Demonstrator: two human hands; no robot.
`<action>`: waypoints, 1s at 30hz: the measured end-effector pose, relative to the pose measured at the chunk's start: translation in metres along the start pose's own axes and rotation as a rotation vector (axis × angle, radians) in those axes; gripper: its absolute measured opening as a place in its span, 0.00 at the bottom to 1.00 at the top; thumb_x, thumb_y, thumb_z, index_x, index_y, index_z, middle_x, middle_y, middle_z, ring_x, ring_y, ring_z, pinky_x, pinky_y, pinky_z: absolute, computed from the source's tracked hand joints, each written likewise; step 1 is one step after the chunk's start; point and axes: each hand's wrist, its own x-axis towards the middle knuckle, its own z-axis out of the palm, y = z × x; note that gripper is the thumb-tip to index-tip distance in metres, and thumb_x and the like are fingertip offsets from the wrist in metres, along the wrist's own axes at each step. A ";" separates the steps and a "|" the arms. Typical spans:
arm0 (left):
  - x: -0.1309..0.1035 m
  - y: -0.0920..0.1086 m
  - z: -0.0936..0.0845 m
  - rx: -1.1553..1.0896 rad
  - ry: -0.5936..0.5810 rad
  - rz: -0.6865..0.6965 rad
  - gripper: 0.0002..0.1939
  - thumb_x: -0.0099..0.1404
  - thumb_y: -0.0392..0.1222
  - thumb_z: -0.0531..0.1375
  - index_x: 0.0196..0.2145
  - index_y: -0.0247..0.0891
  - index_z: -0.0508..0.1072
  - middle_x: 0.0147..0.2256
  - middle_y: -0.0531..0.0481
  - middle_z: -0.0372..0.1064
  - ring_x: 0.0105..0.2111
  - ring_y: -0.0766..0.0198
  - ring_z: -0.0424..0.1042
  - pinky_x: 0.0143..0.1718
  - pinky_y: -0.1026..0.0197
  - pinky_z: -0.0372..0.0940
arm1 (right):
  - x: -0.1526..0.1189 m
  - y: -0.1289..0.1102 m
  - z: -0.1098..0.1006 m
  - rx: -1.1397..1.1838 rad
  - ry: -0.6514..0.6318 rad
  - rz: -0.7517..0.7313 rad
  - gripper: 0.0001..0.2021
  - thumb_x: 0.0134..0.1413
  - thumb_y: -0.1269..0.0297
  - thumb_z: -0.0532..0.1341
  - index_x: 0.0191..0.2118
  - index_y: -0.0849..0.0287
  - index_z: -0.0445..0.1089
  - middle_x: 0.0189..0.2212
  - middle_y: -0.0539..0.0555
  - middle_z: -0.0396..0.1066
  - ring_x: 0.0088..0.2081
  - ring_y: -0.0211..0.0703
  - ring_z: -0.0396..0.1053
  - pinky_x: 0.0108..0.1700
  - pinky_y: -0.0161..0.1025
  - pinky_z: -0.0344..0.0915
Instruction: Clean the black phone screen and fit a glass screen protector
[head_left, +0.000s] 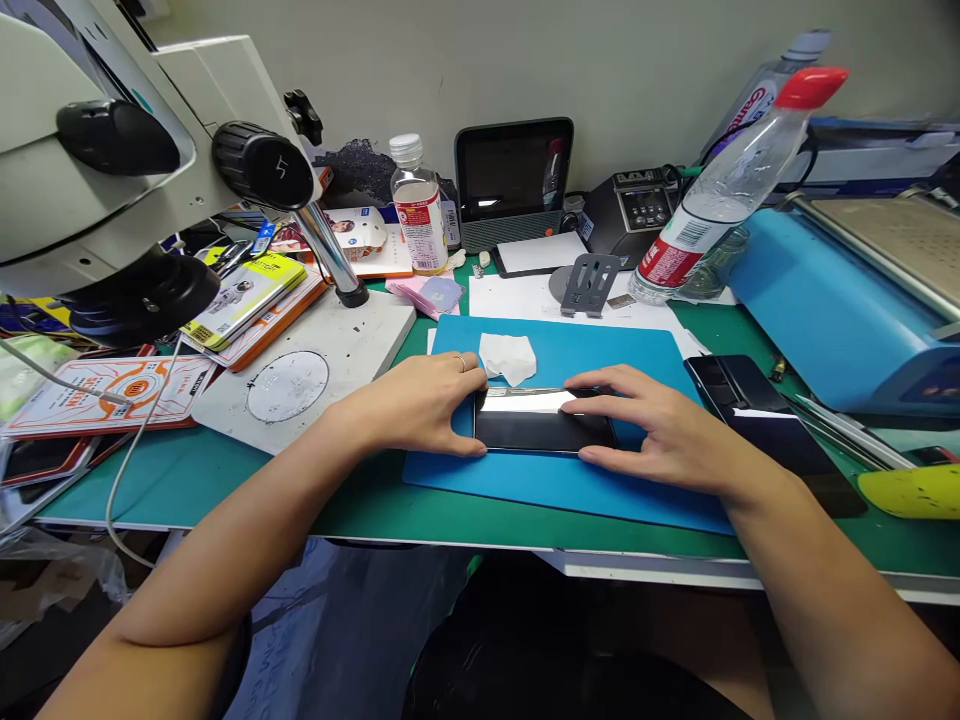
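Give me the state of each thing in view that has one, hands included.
Phone: lying flat on the blue mat
Left hand: thumb and fingers spanning the phone's left end, holding it
Right hand: at the phone's right end; whether gripping is unclear
White tissue: crumpled, on the mat
White-capped bottle: closed, upright
Red-capped bottle: closed
Tabletop display: screen dark

Phone-repair workshop

It looks like a small electronics repair shop: a microscope (105, 230) stands on the green-topped bench (360, 510), with a smartphone (536, 432) on a blue work mat (480, 475) and a flat-topped blue machine (840, 300) nearby.
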 end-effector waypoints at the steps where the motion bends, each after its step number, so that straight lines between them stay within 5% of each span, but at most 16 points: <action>1: 0.000 0.000 0.000 0.003 0.001 0.002 0.26 0.63 0.60 0.65 0.50 0.39 0.71 0.46 0.45 0.70 0.44 0.52 0.73 0.41 0.56 0.64 | 0.000 -0.001 0.000 -0.002 -0.004 -0.002 0.18 0.59 0.55 0.66 0.53 0.52 0.78 0.56 0.61 0.74 0.56 0.59 0.72 0.54 0.54 0.74; 30: 0.001 0.000 0.004 0.016 0.000 0.049 0.24 0.64 0.59 0.62 0.48 0.38 0.68 0.43 0.45 0.68 0.42 0.52 0.71 0.42 0.54 0.64 | -0.001 0.004 0.001 0.010 0.010 -0.041 0.20 0.59 0.53 0.68 0.55 0.52 0.78 0.57 0.60 0.75 0.56 0.59 0.72 0.54 0.56 0.74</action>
